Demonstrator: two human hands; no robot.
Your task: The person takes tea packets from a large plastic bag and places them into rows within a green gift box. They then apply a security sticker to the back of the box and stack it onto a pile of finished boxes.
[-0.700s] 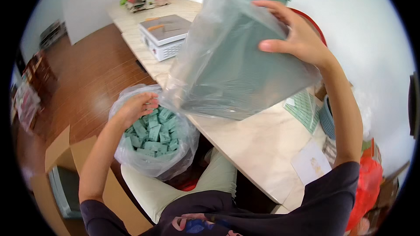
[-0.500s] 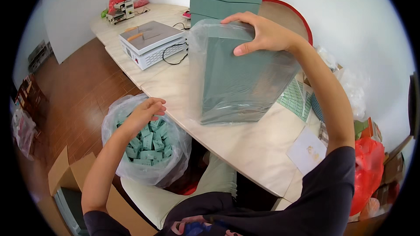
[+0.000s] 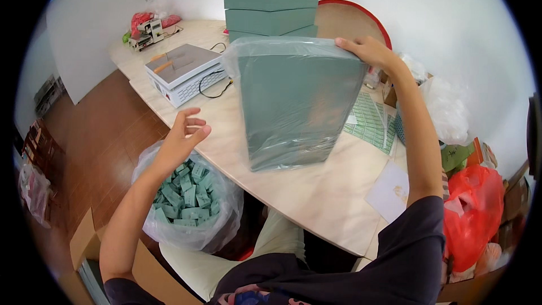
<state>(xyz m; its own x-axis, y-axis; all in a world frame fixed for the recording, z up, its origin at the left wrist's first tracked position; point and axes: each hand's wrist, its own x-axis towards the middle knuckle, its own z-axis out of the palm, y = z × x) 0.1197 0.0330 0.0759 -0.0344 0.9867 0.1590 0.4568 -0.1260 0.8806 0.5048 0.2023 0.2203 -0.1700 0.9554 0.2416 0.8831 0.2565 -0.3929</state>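
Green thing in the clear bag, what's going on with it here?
The person's right hand holds a clear plastic bag by its upper right corner, with a green box-shaped item upright inside. The empty left hand hovers, fingers parted, near the table. Whether the bag touches the table is unclear.

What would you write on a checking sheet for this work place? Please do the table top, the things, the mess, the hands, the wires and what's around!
Surface: pale table with faint marbling.
Things: flat green box inside a clear bag; stack of green boxes behind it.
Clutter: red plastic bag at the right; green patterned sheets and a white paper on the table.
Hands: right hand grips the bagged box at its top right corner; left hand is open, holding nothing.
Cables: black cable looped beside a white appliance.
Surroundings: brown floor, white wall, cardboard box at lower left.
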